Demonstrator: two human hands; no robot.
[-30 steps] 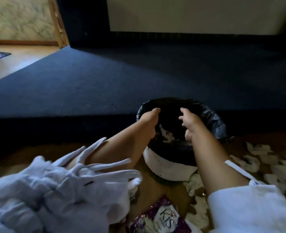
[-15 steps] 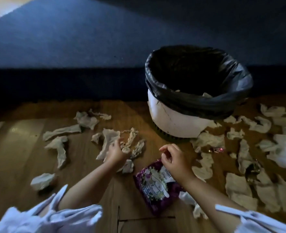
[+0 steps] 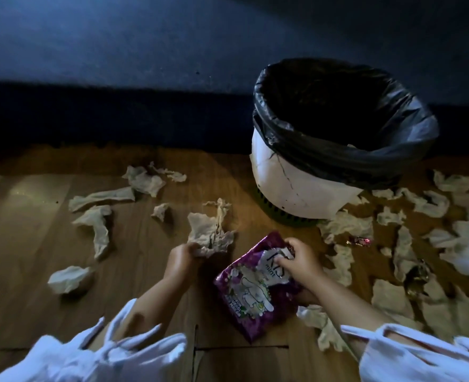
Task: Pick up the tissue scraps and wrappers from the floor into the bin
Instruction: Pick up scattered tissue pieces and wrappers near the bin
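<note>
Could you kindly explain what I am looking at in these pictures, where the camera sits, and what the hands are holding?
There is no machine here: a person is tidying up with two bare hands. All the pictures come from one wide-angle camera worn on the person's head, looking forward and down, so the arms in white sleeves reach in from the bottom edge. On the wooden floor stands a white bin lined with a black bag. Many torn tissue pieces lie scattered around it, with a small sweet wrapper among them. The left hand grips a crumpled tissue scrap, and the right hand pinches the top of a purple wrapper.
</note>
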